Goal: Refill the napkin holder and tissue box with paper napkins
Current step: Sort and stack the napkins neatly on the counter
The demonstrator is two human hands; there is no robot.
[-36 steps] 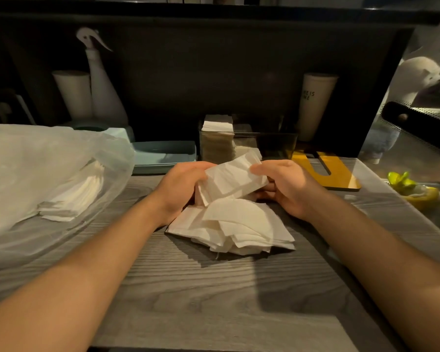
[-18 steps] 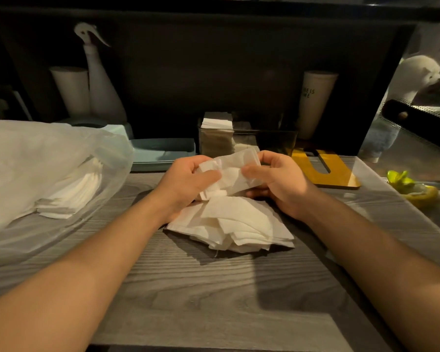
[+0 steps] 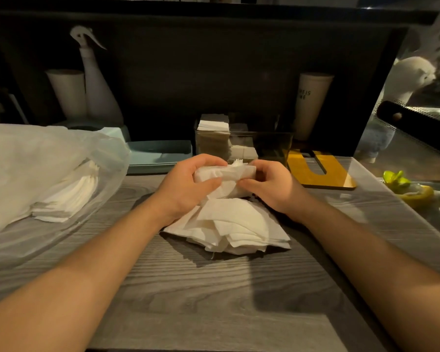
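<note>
A folded white napkin (image 3: 226,174) is held above a loose pile of napkins (image 3: 234,227) on the grey wooden counter. My left hand (image 3: 188,184) grips its left end and my right hand (image 3: 269,184) pinches its right end. Just behind them stands a clear tissue box (image 3: 272,146) with a stack of napkins (image 3: 214,123) upright at its left side. A yellow slotted lid (image 3: 320,171) lies flat to the right of the box.
A clear plastic bag (image 3: 43,158) with more napkins (image 3: 71,191) lies at the left. A pale blue tray (image 3: 158,154), a spray bottle (image 3: 97,92) and two white cups stand at the back. Lemon scraps (image 3: 407,186) lie at the right.
Both hands have lifted the napkin slightly and folded it from an open sheet into a narrower, compact shape. The pile below has not moved.
</note>
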